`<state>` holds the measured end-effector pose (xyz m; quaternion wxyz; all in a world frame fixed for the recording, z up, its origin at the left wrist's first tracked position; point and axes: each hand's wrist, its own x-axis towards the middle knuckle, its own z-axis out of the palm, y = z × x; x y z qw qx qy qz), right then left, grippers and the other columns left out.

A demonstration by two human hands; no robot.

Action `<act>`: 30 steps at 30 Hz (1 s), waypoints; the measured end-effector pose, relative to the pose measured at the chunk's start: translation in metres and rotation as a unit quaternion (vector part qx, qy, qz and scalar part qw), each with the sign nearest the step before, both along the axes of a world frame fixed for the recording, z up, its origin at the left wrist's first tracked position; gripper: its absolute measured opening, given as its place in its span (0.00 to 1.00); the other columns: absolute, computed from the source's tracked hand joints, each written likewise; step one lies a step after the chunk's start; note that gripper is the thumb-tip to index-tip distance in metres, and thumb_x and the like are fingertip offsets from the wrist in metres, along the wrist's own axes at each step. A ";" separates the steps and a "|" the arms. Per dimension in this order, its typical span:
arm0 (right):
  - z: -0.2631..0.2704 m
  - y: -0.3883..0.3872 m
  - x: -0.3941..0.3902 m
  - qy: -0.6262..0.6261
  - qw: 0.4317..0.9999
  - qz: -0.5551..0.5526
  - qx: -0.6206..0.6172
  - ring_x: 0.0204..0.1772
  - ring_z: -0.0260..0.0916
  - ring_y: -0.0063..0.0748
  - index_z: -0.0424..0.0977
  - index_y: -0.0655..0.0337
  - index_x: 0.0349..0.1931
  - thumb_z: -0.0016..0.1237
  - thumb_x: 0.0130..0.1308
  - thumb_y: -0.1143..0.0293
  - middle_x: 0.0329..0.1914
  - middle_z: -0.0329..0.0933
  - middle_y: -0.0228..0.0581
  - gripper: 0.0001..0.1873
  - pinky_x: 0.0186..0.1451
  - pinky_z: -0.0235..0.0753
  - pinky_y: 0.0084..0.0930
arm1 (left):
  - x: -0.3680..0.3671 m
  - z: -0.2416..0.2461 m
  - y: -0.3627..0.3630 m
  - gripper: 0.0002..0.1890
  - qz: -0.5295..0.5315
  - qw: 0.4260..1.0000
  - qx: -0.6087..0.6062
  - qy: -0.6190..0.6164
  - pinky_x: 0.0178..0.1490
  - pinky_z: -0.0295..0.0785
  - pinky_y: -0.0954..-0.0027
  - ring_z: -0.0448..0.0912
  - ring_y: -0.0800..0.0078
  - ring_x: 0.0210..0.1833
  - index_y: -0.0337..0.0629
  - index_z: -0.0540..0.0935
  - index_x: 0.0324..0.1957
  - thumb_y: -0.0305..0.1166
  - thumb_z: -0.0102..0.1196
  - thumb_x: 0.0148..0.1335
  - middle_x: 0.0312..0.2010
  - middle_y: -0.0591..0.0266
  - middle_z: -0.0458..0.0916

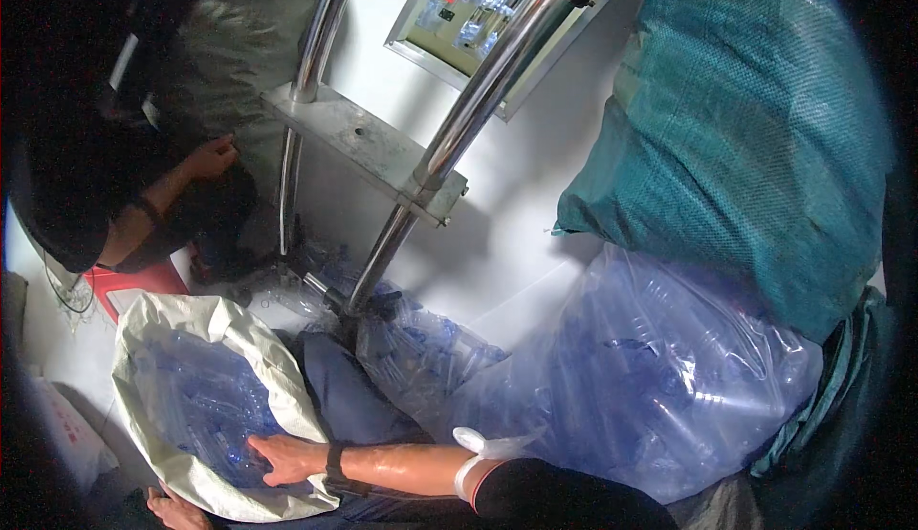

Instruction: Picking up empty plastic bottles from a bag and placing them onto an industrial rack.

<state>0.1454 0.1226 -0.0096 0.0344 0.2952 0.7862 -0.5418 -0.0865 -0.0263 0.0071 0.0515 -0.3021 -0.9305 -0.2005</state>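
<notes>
A white woven sack (290, 401) stands with its mouth spread, holding many clear bluish plastic bottles (197, 394). My right hand (290, 460) reaches over the near rim into it, fingers apart and fingertips at the bottles. No bottle is plainly held in it. A dark watch band (334, 462) circles that wrist. Against the outside of the sack, at the bottom edge of the view, lies my left hand (176, 510). The sack and the picture's edge partly hide it, so its grip on the fabric is unclear.
A large clear bag of plastic bottles (645, 386) lies at right beneath a bulging green woven sack (717, 135). Chrome posts (459, 121) pass through a metal plate (358, 135). More bottles (430, 336) lie by their base. At left are a co-worker's hand (211, 158) and a red container (136, 286).
</notes>
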 end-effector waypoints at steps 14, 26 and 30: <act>0.024 -0.006 0.003 -0.014 0.995 0.091 0.034 0.51 0.70 0.58 0.63 0.70 0.52 0.52 0.49 0.62 0.45 0.72 0.62 0.30 0.51 0.69 0.44 | -0.009 -0.023 -0.018 0.28 -0.002 0.988 -0.086 0.125 0.41 0.76 0.58 0.80 0.52 0.32 0.31 0.82 0.32 0.52 0.47 0.64 0.30 0.46 0.81; 0.336 0.105 0.008 0.285 0.872 -0.137 0.374 0.44 0.74 0.38 0.61 0.69 0.59 0.61 0.53 0.55 0.43 0.73 0.47 0.39 0.51 0.76 0.34 | -0.015 -0.046 -0.026 0.23 -0.029 0.984 -0.073 0.161 0.43 0.71 0.48 0.74 0.45 0.40 0.36 0.82 0.37 0.48 0.44 0.64 0.34 0.41 0.78; 0.405 0.134 0.002 0.359 0.811 -0.210 0.413 0.39 0.73 0.34 0.62 0.73 0.54 0.60 0.53 0.47 0.37 0.74 0.46 0.40 0.45 0.76 0.32 | -0.007 -0.031 -0.024 0.24 -0.012 0.988 -0.080 0.131 0.46 0.70 0.47 0.74 0.44 0.42 0.35 0.81 0.43 0.48 0.43 0.65 0.40 0.40 0.78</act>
